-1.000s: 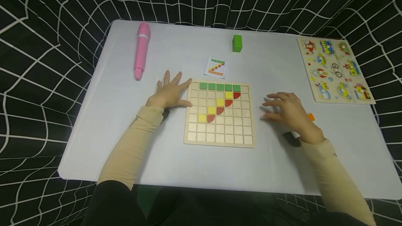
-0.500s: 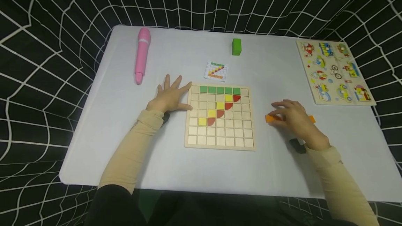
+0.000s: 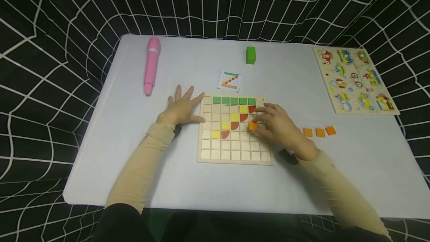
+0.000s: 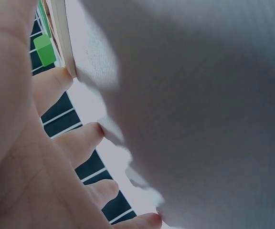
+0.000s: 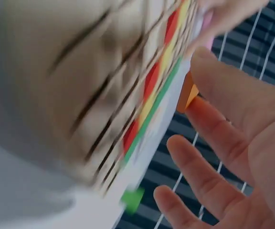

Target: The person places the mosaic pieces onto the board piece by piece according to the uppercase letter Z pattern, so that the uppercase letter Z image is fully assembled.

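A wooden grid board (image 3: 235,163) lies mid-table, with a row of green square tiles (image 3: 234,101) near its far edge and a diagonal of yellow squares (image 3: 226,125) and red quarter-round tiles (image 3: 234,126). Against its left edge rests my left hand (image 3: 179,110), fingers spread, thumb and index fingertip touching the rim. My right hand (image 3: 277,126) is over the board's right side and pinches an orange square tile (image 3: 253,125) between thumb and index finger. In the right wrist view that orange tile (image 5: 187,93) is held above the grid. Several orange tiles (image 3: 320,133) lie in a row right of the board.
Behind the board is a small pattern card (image 3: 230,81), and farther back stands a green block (image 3: 251,55). A pink microphone-shaped toy (image 3: 152,64) lies at the left. A wooden picture puzzle (image 3: 356,79) occupies the right back. Dark netted walls surround the white table (image 3: 134,182).
My right hand reached down right of the board, took an orange tile, and carried it left over the grid. The left hand stayed at the board's edge.
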The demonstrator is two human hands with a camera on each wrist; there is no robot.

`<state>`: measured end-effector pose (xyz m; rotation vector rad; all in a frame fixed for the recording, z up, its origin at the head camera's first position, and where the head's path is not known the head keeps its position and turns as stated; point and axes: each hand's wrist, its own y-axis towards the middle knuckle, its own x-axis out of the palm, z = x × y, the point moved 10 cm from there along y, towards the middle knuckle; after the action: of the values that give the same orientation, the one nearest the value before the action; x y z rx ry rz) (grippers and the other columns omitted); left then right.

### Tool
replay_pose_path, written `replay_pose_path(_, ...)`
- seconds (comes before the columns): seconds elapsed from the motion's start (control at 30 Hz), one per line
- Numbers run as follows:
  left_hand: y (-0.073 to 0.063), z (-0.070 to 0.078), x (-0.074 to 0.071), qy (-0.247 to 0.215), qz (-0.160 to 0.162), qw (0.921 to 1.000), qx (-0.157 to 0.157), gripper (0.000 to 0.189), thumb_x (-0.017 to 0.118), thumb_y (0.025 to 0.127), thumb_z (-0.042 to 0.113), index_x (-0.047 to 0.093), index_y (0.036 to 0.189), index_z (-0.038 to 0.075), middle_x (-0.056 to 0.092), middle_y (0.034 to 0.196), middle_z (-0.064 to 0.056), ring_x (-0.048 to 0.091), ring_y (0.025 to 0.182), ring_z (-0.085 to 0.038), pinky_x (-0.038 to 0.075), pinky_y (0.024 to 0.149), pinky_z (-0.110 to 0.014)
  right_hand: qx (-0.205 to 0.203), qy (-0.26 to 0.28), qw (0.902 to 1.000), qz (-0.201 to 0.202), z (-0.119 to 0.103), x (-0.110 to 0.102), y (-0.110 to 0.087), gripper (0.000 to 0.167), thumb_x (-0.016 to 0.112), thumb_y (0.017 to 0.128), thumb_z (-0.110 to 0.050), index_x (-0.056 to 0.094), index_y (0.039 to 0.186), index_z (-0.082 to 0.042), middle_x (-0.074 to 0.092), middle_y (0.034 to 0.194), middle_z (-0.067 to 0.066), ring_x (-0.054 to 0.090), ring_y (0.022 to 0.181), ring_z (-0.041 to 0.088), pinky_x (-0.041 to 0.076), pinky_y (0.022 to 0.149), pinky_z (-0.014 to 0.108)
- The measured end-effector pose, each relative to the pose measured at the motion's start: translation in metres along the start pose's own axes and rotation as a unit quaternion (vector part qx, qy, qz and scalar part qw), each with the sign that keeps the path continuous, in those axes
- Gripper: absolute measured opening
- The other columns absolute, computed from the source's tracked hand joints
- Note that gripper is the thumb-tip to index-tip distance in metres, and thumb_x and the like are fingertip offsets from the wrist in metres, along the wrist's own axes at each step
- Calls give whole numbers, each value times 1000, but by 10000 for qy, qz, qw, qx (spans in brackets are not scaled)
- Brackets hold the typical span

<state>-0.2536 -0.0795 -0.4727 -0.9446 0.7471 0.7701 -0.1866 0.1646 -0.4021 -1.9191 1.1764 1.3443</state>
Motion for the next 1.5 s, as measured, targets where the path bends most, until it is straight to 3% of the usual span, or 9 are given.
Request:
replay_pose_path(0.13,-1,-1,0,-86,7,10000,-1,99,73,90,56,18,167,28,-6,177,-14,-23,156,-52,0,123,-78,-415,-71,9991,-86,-36,13,12,28,87,82,-22,80,102,-5,72,129,17,52,135,48,37,118,62)
replay_pose_path(0.27,-2,-1,1,-72,-23,10000,16,99,72,89,57,17,167,28,-6,176,-14,-23,156,-52,1,123,-78,-513,-78,9984,-212,-61,24,20,28,87,81,-27,82,101,-8,72,130,14,51,138,46,35,121,62)
replay_pose_path(0.77,0,0,0,31,-43,9999,87,99,71,90,59,16,167,29,-6,176,-14,-22,156,-53,3,123,-79,-860,-239,9942,-600,-114,65,38,28,87,80,-34,82,97,-12,71,131,6,51,140,39,35,122,63)
replay_pose_path(0.97,0,0,0,51,-38,9999,92,99,71,90,59,16,167,29,-6,176,-15,-22,156,-54,4,123,-79,-863,-422,9938,-562,-122,77,40,24,87,81,-33,84,96,-15,71,131,3,53,138,35,36,121,64)
replay_pose_path(1.27,-2,0,-1,52,-45,10000,64,100,71,89,59,16,167,29,-6,176,-15,-22,156,-53,3,123,-79,-510,-655,9955,-467,-118,80,40,29,86,79,-43,85,100,-23,73,131,1,57,134,33,38,119,64)
replay_pose_path(1.4,-2,-1,0,59,-66,10000,41,100,71,90,59,15,167,29,-7,176,-14,-22,156,-53,3,123,-79,-575,-462,9958,-539,-116,78,41,35,85,80,-46,83,105,-22,73,132,2,57,132,33,37,119,65)
replay_pose_path(1.5,-2,-1,0,23,-93,9999,30,100,70,90,59,15,167,30,-8,176,-13,-23,156,-52,2,123,-78,-668,-154,9964,-490,-108,68,39,39,87,80,-42,82,110,-17,74,129,5,62,126,32,43,115,57)
